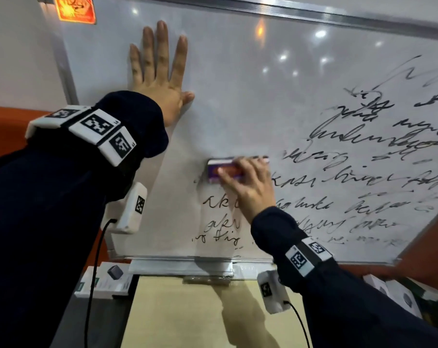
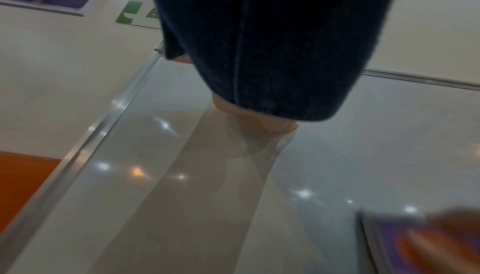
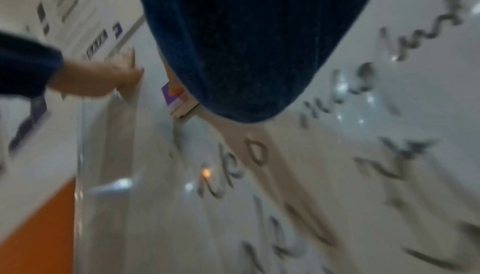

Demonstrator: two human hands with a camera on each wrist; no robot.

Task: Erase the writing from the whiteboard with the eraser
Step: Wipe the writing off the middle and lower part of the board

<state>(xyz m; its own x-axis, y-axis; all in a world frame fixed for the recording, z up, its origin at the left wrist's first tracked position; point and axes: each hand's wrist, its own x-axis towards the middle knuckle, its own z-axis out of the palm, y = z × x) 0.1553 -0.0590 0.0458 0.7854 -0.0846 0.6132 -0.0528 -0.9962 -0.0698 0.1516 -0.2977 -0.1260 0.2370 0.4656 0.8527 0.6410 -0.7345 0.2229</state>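
The right hand clamps its fingers on the eraser, long axis horizontal, at mid-frame on the whiteboard. Remaining writing lies right and below. The left hand presses flat, fingers spread, upper left.

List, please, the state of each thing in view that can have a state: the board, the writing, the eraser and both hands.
whiteboard: upper left part wiped, the rest written on.
writing: partly smeared, not yet erased.
eraser: pressed against the whiteboard, held.
right hand: grips the eraser.
left hand: flat on the whiteboard, fingers straight.
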